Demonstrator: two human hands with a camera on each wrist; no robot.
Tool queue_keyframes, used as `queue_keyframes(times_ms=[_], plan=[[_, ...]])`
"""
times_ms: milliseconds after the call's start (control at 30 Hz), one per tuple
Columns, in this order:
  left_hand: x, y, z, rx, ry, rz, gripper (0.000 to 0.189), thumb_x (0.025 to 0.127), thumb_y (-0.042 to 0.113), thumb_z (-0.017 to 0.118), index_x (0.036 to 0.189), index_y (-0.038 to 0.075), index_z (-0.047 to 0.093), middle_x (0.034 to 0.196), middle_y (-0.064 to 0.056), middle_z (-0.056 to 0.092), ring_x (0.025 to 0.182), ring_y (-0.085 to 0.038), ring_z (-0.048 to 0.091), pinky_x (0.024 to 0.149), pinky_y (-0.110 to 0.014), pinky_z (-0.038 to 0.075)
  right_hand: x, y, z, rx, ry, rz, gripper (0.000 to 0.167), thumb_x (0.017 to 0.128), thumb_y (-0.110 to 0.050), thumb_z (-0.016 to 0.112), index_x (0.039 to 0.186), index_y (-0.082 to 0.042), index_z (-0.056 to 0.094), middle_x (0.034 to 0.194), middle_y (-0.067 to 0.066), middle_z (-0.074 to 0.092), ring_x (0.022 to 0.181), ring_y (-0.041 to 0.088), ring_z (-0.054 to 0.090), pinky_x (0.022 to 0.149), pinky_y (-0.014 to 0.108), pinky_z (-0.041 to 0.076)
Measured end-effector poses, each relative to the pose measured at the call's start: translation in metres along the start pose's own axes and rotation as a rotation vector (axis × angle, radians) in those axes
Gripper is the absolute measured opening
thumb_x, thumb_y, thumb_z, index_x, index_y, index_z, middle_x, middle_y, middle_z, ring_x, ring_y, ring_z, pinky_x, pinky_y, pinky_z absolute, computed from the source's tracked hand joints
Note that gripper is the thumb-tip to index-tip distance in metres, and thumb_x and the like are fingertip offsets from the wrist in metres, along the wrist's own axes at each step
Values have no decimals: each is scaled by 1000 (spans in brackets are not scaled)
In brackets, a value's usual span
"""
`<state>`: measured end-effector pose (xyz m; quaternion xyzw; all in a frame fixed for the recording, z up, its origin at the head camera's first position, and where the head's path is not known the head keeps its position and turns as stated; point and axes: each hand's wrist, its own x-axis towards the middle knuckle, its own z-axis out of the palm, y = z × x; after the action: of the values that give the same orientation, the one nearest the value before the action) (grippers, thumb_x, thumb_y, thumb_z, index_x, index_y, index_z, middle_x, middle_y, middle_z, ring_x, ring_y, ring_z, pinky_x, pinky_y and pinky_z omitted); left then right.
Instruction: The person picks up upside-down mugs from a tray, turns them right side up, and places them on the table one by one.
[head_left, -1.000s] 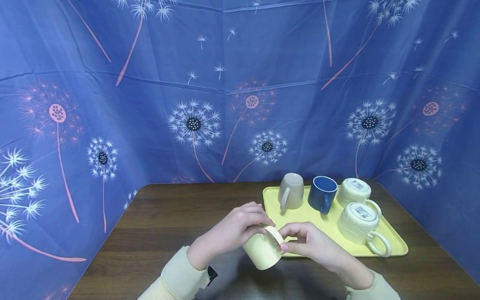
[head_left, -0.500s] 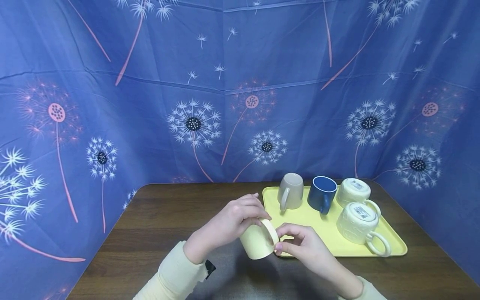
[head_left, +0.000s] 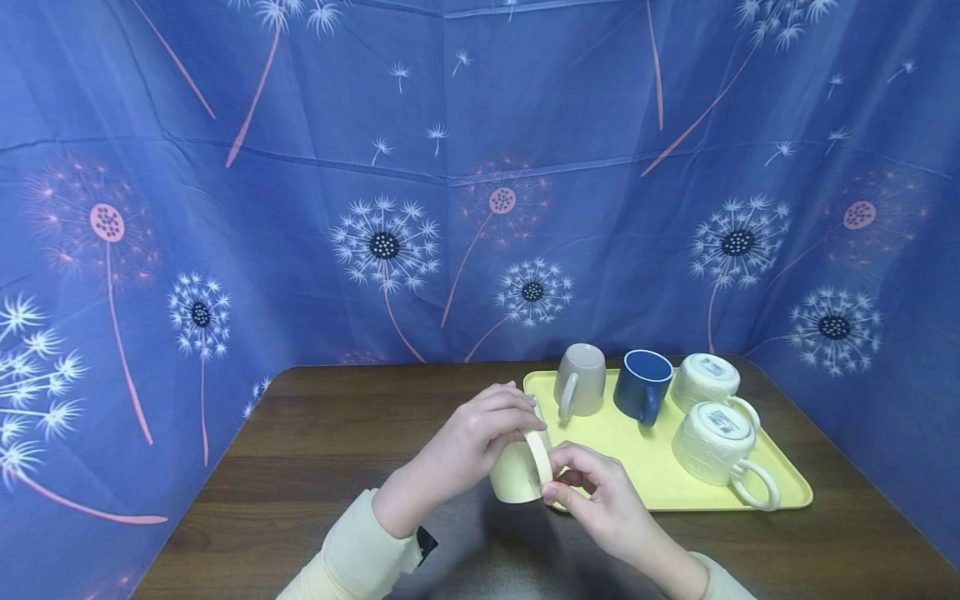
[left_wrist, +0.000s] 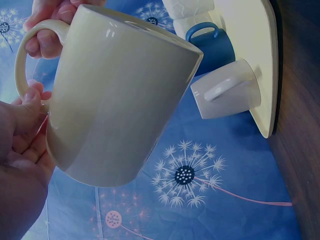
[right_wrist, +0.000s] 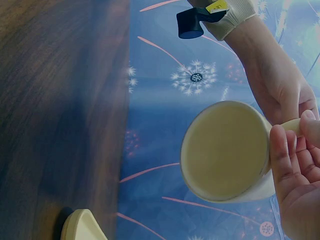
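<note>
A pale yellow mug [head_left: 513, 479] is held tilted above the near middle of the table by both hands. My left hand [head_left: 476, 433] grips the handle [head_left: 540, 457] at its upper end, fingers curled over it. Lower on the handle, my right hand [head_left: 592, 496] pinches with thumb and fingertips. The left wrist view shows the mug's smooth outer side [left_wrist: 110, 100], with both hands on the handle at its left. Its round mouth [right_wrist: 225, 150] faces the right wrist camera, and the inside looks plain.
A yellow tray [head_left: 645, 462] lies on the brown wooden table [head_left: 337, 442] at the right. On it stand a grey mug [head_left: 581, 379], a dark blue mug [head_left: 643, 385] and two cream mugs [head_left: 714, 442] turned upside down. Blue dandelion-print fabric [head_left: 300, 250] hangs behind.
The pale yellow mug has moved slightly away from me and its tilt has changed, with the handle turned more toward me. My right hand has shifted left with it. The tray mugs have stayed put.
</note>
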<state>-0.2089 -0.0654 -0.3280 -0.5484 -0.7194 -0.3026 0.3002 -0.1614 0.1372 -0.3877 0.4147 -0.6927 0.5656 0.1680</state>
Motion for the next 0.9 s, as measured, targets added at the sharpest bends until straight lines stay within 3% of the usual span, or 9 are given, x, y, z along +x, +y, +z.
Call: queue_keyframes(times_ms=[333,467,567,667,900], plan=[[-1,5,-1,53,94,-48,20,78,0,70,96,9,72,94,1,68,100,-15,58,94,-27,44,5,-3,1,-43,26,-35,28,76,13,67,98,-2,60,83,9,59,69,13,60,57,21,51],[0,10,0,87,152,-105,21,76,-2,72,93,10,72,93,2,68,97,-15,58,90,-28,44,8,-5,2,-64,38,-41,26,76,11,68,97,-3,60,84,7,60,73,11,59,61,22,52],[0,17,-1,82,197,-198,20,76,-3,72,91,10,72,94,2,68,97,-15,56,88,-25,45,10,-6,3,-84,57,-45,24,77,9,68,96,-4,61,83,8,61,76,9,59,64,22,53],[0,24,-1,50,245,-330,20,76,-3,73,91,11,72,94,3,67,95,-13,55,83,-22,46,11,-7,4,-111,82,-42,25,76,9,69,96,-4,61,84,7,61,77,7,60,65,22,53],[-1,36,0,-126,284,-649,18,76,1,73,88,13,69,82,6,64,72,-8,57,61,-22,48,12,-6,5,-174,129,-18,28,72,11,71,93,-5,62,85,6,63,75,7,61,66,22,54]])
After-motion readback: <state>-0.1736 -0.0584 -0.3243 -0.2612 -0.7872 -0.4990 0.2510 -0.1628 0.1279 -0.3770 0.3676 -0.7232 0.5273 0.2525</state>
